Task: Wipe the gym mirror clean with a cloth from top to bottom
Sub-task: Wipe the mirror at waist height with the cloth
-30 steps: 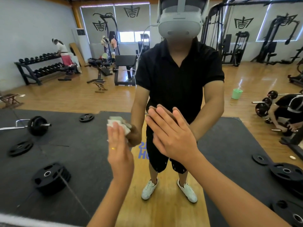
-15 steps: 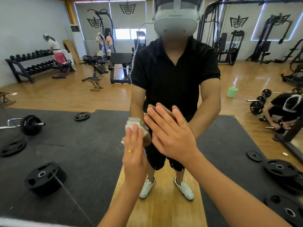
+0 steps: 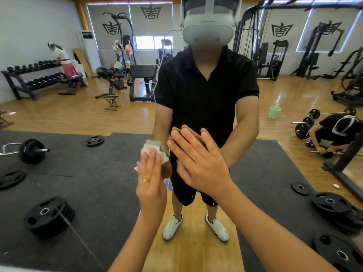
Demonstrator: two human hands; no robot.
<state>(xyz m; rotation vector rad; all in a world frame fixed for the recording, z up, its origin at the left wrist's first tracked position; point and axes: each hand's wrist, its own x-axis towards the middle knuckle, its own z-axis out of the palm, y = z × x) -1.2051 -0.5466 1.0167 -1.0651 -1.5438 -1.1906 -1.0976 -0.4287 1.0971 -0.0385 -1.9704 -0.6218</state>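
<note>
The gym mirror (image 3: 78, 114) fills the view and reflects me and the room. My left hand (image 3: 151, 181) presses a folded white and pale green cloth (image 3: 155, 149) against the glass with straight fingers, at about waist height of my reflection. My right hand (image 3: 198, 163) lies flat on the mirror just right of the cloth, fingers straight and together, holding nothing. The cloth's lower part is hidden behind my left fingers.
The reflection shows black floor mats with weight plates (image 3: 49, 214), a barbell (image 3: 29, 151), a green bucket (image 3: 274, 112), a dumbbell rack (image 3: 35, 79) with a person beside it, and another person crouching at the right (image 3: 334, 132).
My left hand has slid the cloth to the right along the glass, closer to my right hand. The right hand has stayed flat in the same place.
</note>
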